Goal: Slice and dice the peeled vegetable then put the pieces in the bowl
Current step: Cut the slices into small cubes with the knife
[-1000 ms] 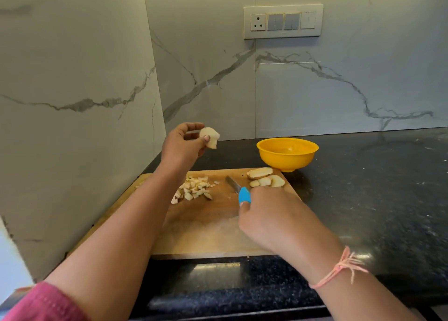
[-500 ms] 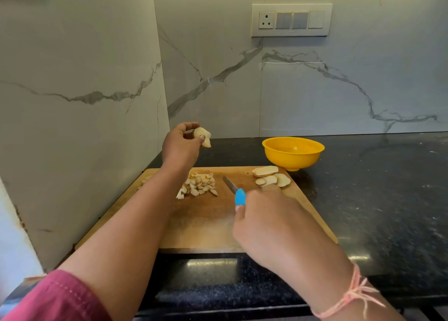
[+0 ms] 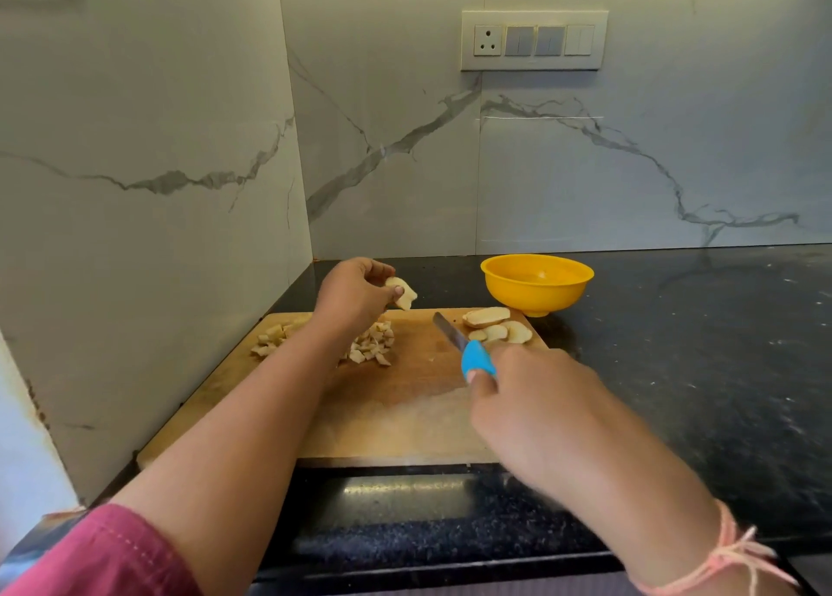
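1. A wooden cutting board [image 3: 405, 415] carries diced pieces [image 3: 371, 348] at left and uncut slices [image 3: 495, 327] at right, close to the yellow bowl [image 3: 535, 300].
2. The right hand [image 3: 531, 397] grips a blue-handled knife [image 3: 450, 332], blade low over the board.
3. The left hand [image 3: 355, 293] pinches one slice [image 3: 404, 294] between thumb and fingertips above the dice, probably next for cutting.

Left grip [image 3: 355, 297], right grip [image 3: 535, 408], both curled

White veined marble walls [image 3: 148, 154], black speckled countertop [image 3: 702, 348], wall switch panel [image 3: 534, 40]
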Tool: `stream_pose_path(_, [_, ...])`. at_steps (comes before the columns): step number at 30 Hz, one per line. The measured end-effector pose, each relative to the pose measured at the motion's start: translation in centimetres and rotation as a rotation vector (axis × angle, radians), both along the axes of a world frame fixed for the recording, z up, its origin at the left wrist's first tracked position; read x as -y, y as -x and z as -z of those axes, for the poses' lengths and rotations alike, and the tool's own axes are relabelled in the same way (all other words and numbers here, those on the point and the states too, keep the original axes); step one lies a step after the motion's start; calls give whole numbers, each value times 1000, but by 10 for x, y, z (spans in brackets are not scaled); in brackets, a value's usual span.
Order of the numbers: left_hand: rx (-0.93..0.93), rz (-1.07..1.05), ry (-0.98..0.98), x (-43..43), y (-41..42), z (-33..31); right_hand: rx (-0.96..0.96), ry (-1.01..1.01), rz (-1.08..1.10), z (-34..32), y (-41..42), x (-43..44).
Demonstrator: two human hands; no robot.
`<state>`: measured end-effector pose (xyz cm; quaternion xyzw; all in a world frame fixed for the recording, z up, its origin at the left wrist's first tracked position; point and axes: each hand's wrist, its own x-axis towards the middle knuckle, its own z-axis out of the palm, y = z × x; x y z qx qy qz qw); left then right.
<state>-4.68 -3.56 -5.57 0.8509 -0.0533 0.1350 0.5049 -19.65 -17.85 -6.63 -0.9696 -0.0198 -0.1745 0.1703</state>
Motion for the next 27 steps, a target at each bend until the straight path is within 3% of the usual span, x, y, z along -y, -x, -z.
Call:
stream_pose_path(8, [-54,-14,-396,21,6,8,-55,-18,56,-7,-20,5])
stream_pose_path(17, [18,-86,-689,7,9,-4,-93,-73,19,-5,-22,4])
stream_pose_path(27, [-110,264,-633,6,11,1,-67,4,26,-9,-20,-1])
